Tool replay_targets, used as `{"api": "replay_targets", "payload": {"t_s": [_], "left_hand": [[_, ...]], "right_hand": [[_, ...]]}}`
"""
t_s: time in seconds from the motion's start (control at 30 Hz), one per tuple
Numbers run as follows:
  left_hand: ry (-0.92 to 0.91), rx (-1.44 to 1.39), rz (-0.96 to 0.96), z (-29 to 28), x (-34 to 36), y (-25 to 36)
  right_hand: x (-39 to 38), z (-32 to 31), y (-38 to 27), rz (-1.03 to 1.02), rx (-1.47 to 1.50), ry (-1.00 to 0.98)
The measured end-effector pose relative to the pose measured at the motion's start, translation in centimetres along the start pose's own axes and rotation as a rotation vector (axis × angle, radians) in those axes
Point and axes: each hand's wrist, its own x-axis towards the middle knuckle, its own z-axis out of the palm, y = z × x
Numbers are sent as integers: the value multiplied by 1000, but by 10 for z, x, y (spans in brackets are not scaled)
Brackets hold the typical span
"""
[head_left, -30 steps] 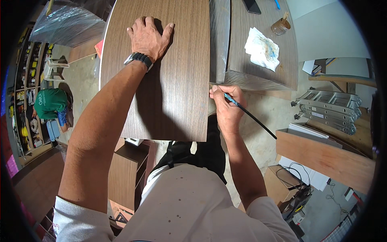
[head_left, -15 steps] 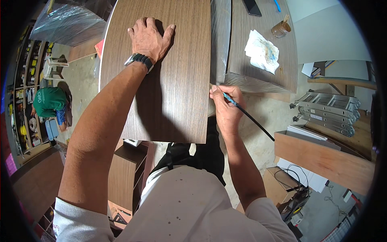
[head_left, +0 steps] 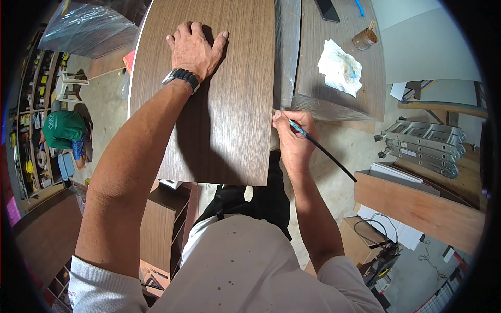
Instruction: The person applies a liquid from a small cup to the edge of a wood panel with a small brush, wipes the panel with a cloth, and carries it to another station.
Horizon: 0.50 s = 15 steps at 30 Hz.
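My left hand (head_left: pixel 195 52), wristwatch below it, lies flat with fingers spread on a brown wood-grain board (head_left: pixel 229 130). At the board's right edge my right hand (head_left: pixel 295 135) pinches a thin brush (head_left: pixel 334 160) with a long black handle and blue markings, its tip against or very near that edge, mostly hidden by my fingertips. Beside the board, a similar panel (head_left: pixel 365 70) wrapped partly in clear film bears a crumpled white tissue (head_left: pixel 339 68) with blue stains, a brown pot (head_left: pixel 364 38) with sticks, a black phone (head_left: pixel 327 9) and a blue item (head_left: pixel 359 7).
At the left, a crouching person in green (head_left: pixel 64 129) is by packed shelves (head_left: pixel 26 130) and a white stool (head_left: pixel 71 86). A folded aluminium ladder (head_left: pixel 422 145) lies at right, above leaning boards (head_left: pixel 417 206). Cabinet pieces (head_left: pixel 156 224) and cables (head_left: pixel 383 229) sit low around me.
The view has shifted very slightly, with the board's near edge appearing a little lower. Both hands keep almost the same pose and place.
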Motion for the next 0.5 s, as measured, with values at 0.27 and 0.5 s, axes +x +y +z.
{"api": "replay_targets", "payload": {"t_s": [0.27,0.5], "left_hand": [[-1,12,3,1,0,-1],[-32,22,-2,0,0,0]], "right_hand": [[0,-2,-2,-27,-27,-18],[-3,-4,0,-46,-56,-13]]}}
